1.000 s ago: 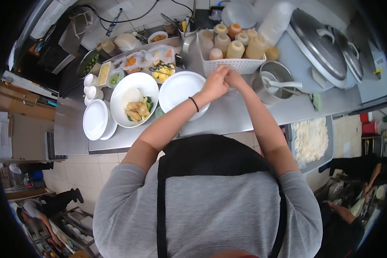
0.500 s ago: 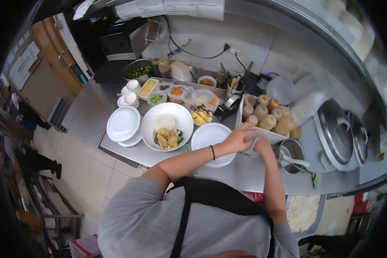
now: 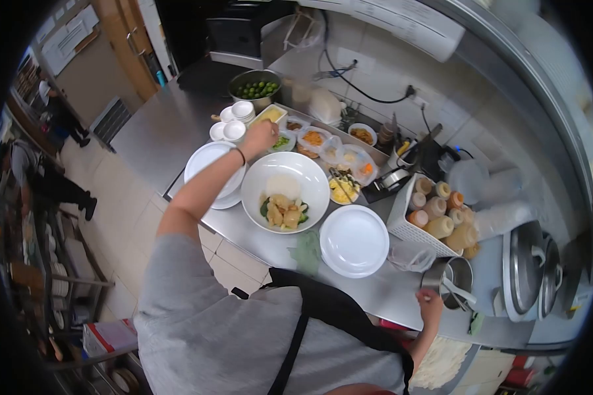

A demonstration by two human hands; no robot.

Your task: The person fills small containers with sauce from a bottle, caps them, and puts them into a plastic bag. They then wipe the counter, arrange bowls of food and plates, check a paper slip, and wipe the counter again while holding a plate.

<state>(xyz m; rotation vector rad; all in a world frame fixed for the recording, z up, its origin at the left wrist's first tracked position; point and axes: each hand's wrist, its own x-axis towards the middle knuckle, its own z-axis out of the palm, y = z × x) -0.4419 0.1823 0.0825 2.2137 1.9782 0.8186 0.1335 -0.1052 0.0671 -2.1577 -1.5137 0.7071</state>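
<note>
My left hand (image 3: 262, 135) reaches over the tub of chopped green herbs (image 3: 284, 141), beside the rectangular container of yellow food (image 3: 271, 115). Its fingers are drawn together; whatever they may hold is hidden. A wide white bowl (image 3: 247, 172) with rice (image 3: 283, 185), pale chunks in sauce (image 3: 284, 212) and dark greens sits just right of that forearm. My right hand (image 3: 430, 304) hovers by the rim of a steel pot (image 3: 466, 271) with utensils in it, fingers curled in and nothing visible in them. A crumpled clear plastic bag (image 3: 412, 255) lies near the pot.
White plates (image 3: 354, 241) lie right of the bowl, with a green cloth (image 3: 304, 252) between. A white basket of sauce bottles (image 3: 402, 217), large lidded pots (image 3: 526, 263) and small white cups (image 3: 234, 130) also stand on the counter. Two people are at the far left.
My hands have parted from the plastic bag, which now lies on the counter. The left has swung across to the topping containers; the right has moved down beside the pot. The view has shifted.
</note>
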